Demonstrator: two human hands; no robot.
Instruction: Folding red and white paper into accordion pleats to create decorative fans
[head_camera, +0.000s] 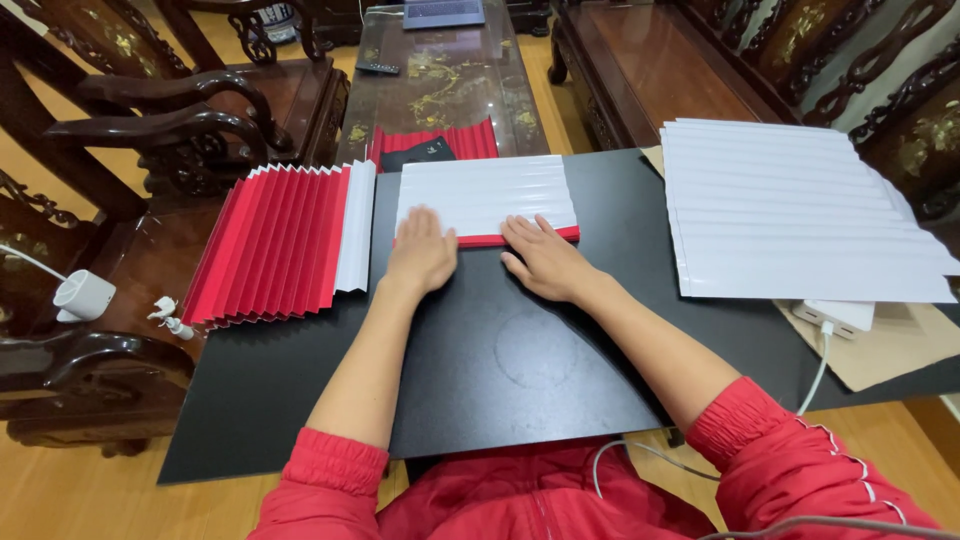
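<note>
A folded sheet of paper (488, 195), white on top with a red edge showing along its near side, lies on a black board (500, 350). My left hand (420, 252) lies flat, fingers apart, pressing the sheet's near left corner. My right hand (545, 258) lies flat on the near right part of the same fold, fingers pointing left and away. Both arms wear pushed-up red sleeves.
A red pleated paper piece with a white end (275, 245) lies left of the sheet. A stack of white pleated sheets (790, 210) lies at the right, over a white charger and cable (830, 320). Dark carved wooden chairs and a glass-topped table (440, 80) surround the board.
</note>
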